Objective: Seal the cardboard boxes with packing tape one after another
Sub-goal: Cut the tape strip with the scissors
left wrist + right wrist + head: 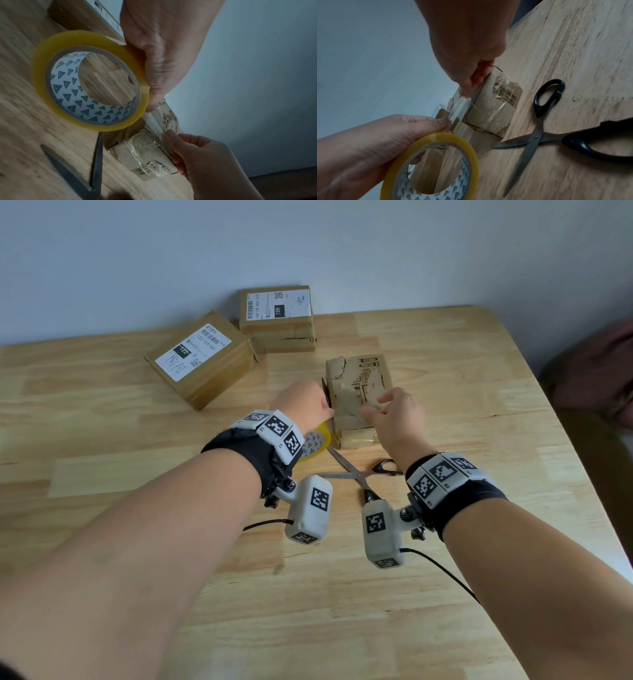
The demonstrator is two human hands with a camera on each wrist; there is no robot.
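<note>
While seen from the head: small worn cardboard box [358, 395] flat on wooden table [462, 392]; left hand [305, 405] beside its left edge, right hand [397, 414] over its top; open scissors [359, 472] just near of box.

Left wrist: left hand [159, 54] gripping yellow tape roll [89, 81], clear tape strip [154, 121] stretched to box.

Right wrist: right hand [467, 54] fingers pinching strip end at box top.
</note>
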